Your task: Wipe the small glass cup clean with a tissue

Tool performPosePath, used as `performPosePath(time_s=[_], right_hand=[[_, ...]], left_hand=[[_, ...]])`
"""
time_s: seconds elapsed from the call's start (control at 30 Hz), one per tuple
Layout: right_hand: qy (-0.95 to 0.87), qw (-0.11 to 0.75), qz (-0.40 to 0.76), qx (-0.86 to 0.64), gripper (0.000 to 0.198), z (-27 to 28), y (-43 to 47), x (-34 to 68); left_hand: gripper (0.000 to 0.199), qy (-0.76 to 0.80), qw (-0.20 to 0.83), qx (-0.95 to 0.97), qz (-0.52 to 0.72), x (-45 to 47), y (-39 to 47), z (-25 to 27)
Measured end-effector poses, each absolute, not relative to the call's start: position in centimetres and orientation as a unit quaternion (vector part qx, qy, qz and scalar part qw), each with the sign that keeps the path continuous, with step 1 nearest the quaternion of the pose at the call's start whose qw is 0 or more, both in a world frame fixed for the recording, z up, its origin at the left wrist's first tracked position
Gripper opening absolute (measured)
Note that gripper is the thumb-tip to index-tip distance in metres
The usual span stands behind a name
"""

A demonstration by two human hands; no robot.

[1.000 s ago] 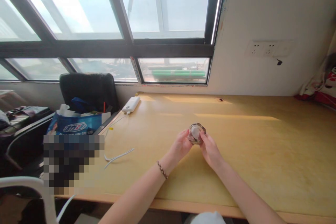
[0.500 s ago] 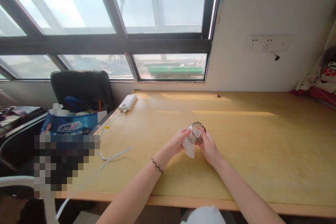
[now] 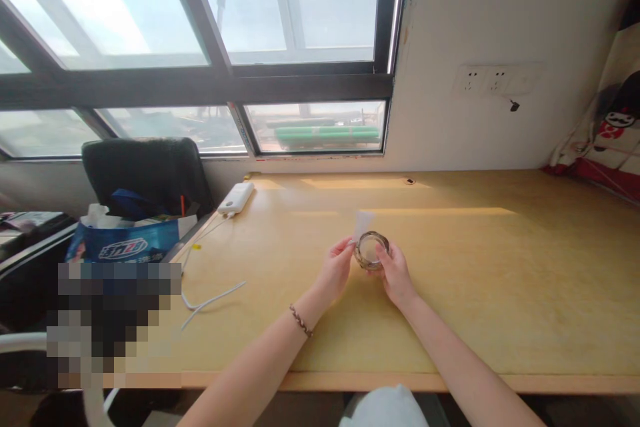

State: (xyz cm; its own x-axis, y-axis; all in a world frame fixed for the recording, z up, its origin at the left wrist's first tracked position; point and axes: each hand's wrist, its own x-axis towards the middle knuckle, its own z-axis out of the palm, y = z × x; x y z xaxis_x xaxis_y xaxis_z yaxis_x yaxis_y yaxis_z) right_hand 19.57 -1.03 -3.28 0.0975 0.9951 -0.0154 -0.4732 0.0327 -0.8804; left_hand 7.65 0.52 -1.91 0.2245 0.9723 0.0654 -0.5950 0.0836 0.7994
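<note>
A small clear glass cup (image 3: 371,249) is held just above the wooden desk (image 3: 475,280), mouth facing me. My right hand (image 3: 396,275) grips its right side. My left hand (image 3: 336,268) is at its left rim and pinches a small white tissue (image 3: 363,221) that sticks up behind the cup's far edge. A braided bracelet (image 3: 301,319) is on my left wrist.
A white power bank (image 3: 235,199) lies at the desk's back left, its white cable (image 3: 210,297) trailing along the left edge. A black office chair (image 3: 150,173) holds a blue printed bag (image 3: 125,243). Wall sockets (image 3: 493,80) are at the right, and a printed cloth (image 3: 605,140) at far right.
The white tissue was inside the cup, then hung below my left hand, and now stands up behind the cup's rim. The view shifted slightly right.
</note>
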Motion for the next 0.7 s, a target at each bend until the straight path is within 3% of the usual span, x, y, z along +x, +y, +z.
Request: performPosePath(time_s=[0.3, 0.57, 0.7], right_hand=[[-0.285, 0.621, 0.659, -0.313, 0.032, -2.3, -1.0, 20.1], [-0.117, 0.648, 0.645, -0.386, 0.033, -3.4, 0.3, 21.5], [-0.114, 0.658, 0.660, -0.345, 0.028, -3.1, 0.5, 21.5]], left_hand=[[0.031, 0.217, 0.751, 0.343, 0.520, 8.4, 0.6, -3.0], [0.034, 0.264, 0.702, 0.405, 0.523, 8.8, -0.4, -2.6], [0.037, 0.306, 0.656, 0.419, 0.549, 9.1, -0.9, -2.7]])
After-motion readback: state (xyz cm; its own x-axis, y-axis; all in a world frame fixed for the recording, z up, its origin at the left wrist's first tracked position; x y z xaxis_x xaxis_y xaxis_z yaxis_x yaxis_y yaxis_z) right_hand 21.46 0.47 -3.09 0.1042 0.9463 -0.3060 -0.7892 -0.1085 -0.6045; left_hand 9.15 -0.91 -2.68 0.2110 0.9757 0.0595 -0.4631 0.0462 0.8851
